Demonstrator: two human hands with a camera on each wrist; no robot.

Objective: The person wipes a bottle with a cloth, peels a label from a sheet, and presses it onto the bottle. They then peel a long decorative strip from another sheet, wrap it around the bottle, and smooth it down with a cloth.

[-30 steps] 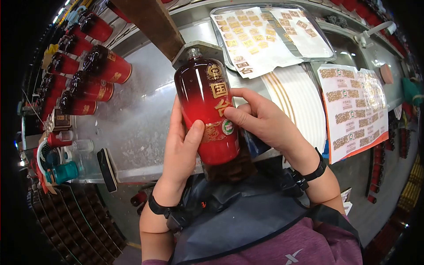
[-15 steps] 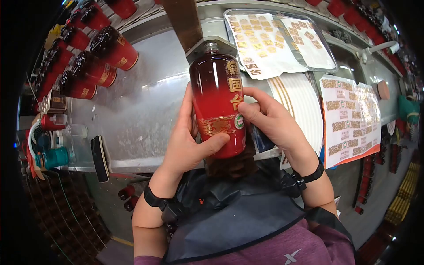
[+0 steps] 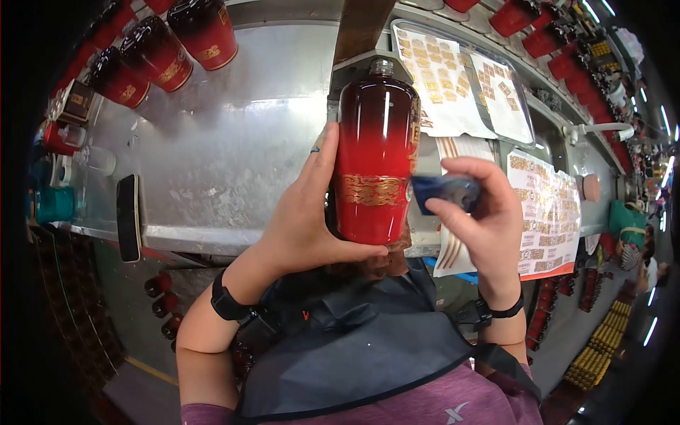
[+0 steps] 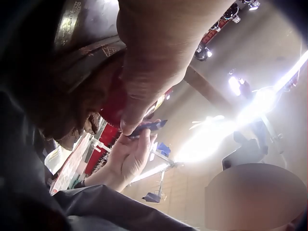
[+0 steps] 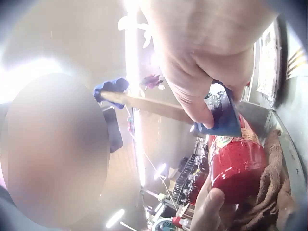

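In the head view, a red bottle (image 3: pixel 375 152) is held at the near edge of the table (image 3: pixel 212 142), its neck pointed toward the far edge and a wooden post (image 3: pixel 363 28). It is gripped by the left hand (image 3: pixel 301 230), with the fingers laid along its left side and the thumb passed across its base. A blue flat piece (image 3: pixel 433 190) is pinched between the thumb and fingers of the right hand (image 3: pixel 496 219), just beside the bottle's right side. The gold band on the bottle is shown plainly from the head, whereas from the right wrist the base is seen, with brown cloth (image 5: pixel 274 175) close under it and the blue piece overlapping a label; whether the two touch cannot be told. From the left wrist, most of the bottle is hidden by the left hand, but the blue piece is seen nearly edge-on, and ceiling lights (image 4: pixel 207 142) are brought into view. Only from the head is the rest of the table shown: other red bottles (image 3: pixel 202 32) are set toward its far left corner, a black slab (image 3: pixel 129 218) is laid across the near edge at left, a tray (image 3: pixel 523 88) of gold labels is placed by the far edge, and a printed sheet (image 3: pixel 542 191) is spread over the near edge at right.
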